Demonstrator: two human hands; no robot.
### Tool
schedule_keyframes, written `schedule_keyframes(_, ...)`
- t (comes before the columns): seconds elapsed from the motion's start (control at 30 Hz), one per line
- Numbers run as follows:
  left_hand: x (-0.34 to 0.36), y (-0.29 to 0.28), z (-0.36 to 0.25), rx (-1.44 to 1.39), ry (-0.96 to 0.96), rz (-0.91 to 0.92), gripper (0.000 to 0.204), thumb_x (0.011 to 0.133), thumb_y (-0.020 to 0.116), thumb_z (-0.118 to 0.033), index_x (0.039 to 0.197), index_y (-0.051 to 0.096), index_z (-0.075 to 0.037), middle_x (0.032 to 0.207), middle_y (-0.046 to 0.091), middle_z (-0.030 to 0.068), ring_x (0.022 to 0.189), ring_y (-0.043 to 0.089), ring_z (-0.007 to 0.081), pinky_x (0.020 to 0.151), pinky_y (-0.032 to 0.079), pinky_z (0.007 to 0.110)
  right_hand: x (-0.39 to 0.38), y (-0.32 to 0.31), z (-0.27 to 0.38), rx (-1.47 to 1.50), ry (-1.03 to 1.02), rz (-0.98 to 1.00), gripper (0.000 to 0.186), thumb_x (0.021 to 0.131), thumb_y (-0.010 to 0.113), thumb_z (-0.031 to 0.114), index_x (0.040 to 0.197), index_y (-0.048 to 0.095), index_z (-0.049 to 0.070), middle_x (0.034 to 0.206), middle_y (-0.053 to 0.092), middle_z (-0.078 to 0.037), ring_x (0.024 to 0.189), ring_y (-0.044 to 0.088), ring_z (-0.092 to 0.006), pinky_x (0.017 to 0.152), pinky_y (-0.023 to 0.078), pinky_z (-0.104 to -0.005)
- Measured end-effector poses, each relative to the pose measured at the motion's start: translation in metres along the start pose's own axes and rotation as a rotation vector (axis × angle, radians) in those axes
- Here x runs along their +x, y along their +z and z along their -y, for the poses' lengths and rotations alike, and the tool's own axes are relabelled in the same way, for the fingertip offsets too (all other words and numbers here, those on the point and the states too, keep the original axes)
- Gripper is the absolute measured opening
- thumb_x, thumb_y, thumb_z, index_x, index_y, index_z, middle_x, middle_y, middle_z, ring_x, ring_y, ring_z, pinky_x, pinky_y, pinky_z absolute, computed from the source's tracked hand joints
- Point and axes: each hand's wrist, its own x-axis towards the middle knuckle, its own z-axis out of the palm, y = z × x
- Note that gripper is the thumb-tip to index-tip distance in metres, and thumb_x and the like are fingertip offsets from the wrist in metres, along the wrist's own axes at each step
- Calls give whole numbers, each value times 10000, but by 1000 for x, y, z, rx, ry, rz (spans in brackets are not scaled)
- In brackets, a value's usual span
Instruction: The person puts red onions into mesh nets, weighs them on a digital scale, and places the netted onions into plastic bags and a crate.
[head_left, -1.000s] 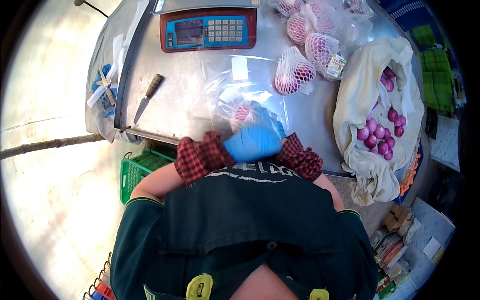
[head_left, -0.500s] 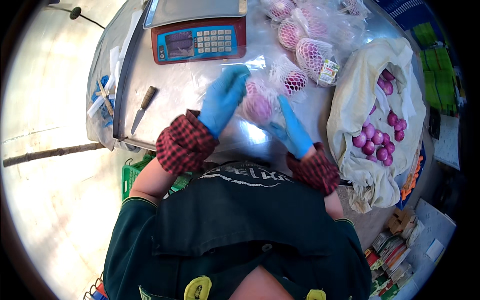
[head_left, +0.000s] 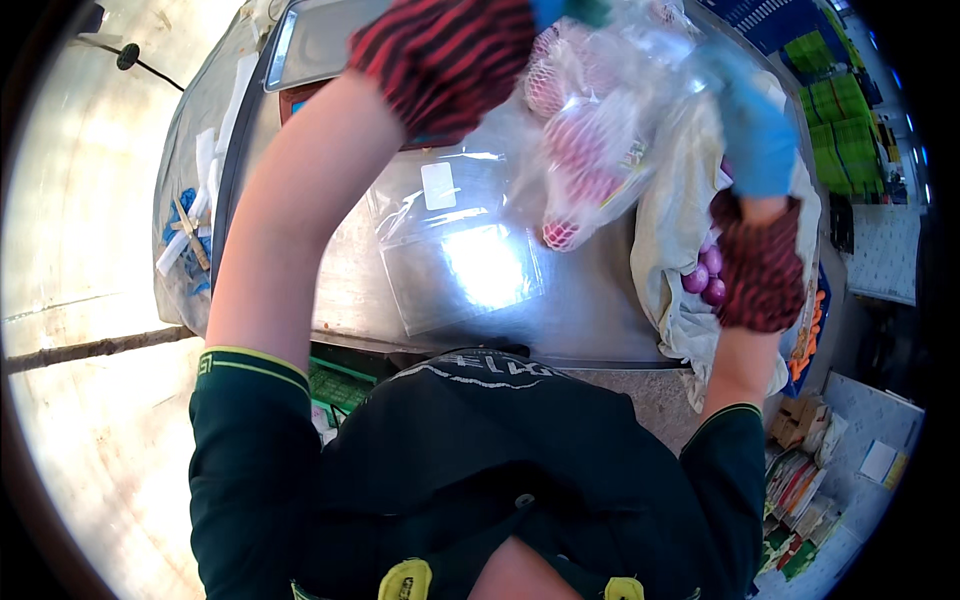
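My left hand (head_left: pixel 572 10), in a blue glove, reaches far forward to the upper edge of the view, mostly cut off. My right hand (head_left: pixel 752 130), also gloved in blue, is smeared by motion above the cloth sack, at the right side of the plastic-wrapped pile. Between the hands lie several purple-red round pieces of produce (head_left: pixel 578 145) in white foam nets, under crumpled clear plastic. A flat clear plastic bag (head_left: pixel 415 285) with a white label lies on the metal table nearer my body. The fingers of both hands cannot be made out.
At the right, a pale cloth sack (head_left: pixel 655 235) holds red onions (head_left: pixel 697 278). A scale (head_left: pixel 310 45) stands at the upper left, partly behind my left arm. A green crate (head_left: pixel 340 385) is below the table's front edge, and a metal rim (head_left: pixel 232 165) borders its left side.
Both hands have moved forward, the right one also outward over the sack. The netted piece between them has left its spot near the front. A flat clear bag now shows there.
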Motion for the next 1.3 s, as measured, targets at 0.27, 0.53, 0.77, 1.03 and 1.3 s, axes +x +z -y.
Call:
schedule_keyframes(0.27, 64, 1, 9, 103, 535, -152, 250, 887, 511, -106, 1111, 426, -34, 963, 554, 140, 775, 614, 226, 599, 513, 323, -29, 25, 17, 400, 183, -30, 326, 830, 609, 92, 1153, 571, 68, 1029, 608, -122, 894, 593, -274, 798, 484, -340)
schedule_keyframes(0.53, -256, -56, 227, 1365, -274, 414, 180, 824, 637, -197, 948, 594, -73, 891, 589, 115, 869, 592, 268, 733, 485, 358, -173, 83, 203, 723, 888, 525, 999, 680, 736, 468, 1450, 179, 162, 1447, 201, -227, 1127, 478, -453, 896, 444, -487)
schedule_keyframes(0.77, -300, -57, 265, 1170, -116, 35, 118, 833, 594, -142, 925, 611, -69, 924, 597, 108, 883, 576, 290, 774, 470, 352, -190, 119, 134, 1708, 1176, 361, 756, 684, 741, 77, 1345, 377, 41, 1226, 519, -104, 1120, 511, -219, 973, 421, -344)
schedule_keyframes(1.03, -284, -52, 244, 1256, -144, 57, 193, 899, 499, -244, 970, 620, -111, 926, 636, 131, 877, 605, 312, 759, 478, 386, -271, 54, 172, 2222, 1074, 599, 460, 965, 393, 299, 1332, 385, 22, 1299, 462, -146, 1128, 516, -233, 1000, 404, -337)
schedule_keyframes(1.3, -299, -16, 199, 809, 92, 15, 195, 834, 586, -233, 931, 566, -65, 852, 603, 142, 829, 585, 340, 741, 471, 395, -204, 29, 280, 1752, 877, 553, 642, 816, 652, 242, 1341, 358, 16, 1186, 534, -154, 999, 577, -232, 818, 488, -313)
